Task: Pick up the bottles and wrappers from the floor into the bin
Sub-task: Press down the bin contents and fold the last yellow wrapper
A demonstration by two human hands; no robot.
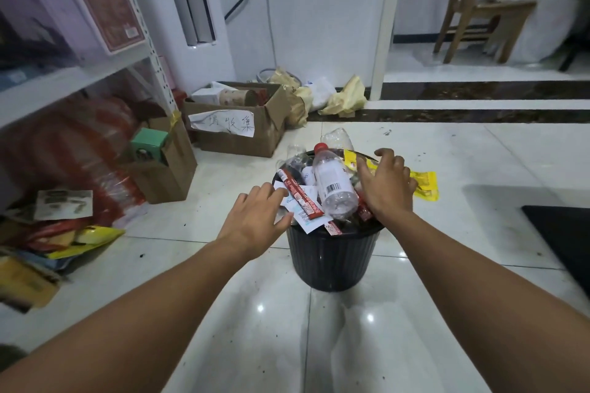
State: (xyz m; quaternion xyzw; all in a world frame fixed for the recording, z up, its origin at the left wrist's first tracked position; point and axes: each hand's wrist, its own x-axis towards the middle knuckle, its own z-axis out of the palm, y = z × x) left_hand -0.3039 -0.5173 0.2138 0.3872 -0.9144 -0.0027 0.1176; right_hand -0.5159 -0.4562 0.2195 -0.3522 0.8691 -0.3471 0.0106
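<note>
A black ribbed bin stands on the white tiled floor, heaped above its rim. On top lies a clear bottle with a red cap, beside a red wrapper and a white paper slip. A yellow wrapper hangs over the bin's right side. My left hand rests fingers apart on the bin's left edge, touching the wrappers. My right hand is spread flat over the right of the pile, pressing on it. Neither hand grips anything.
An open cardboard box with a handwritten paper label sits behind the bin. Crumpled yellow paper lies by the wall. A metal shelf, a small box and a pile of packets crowd the left. A wooden chair stands far right.
</note>
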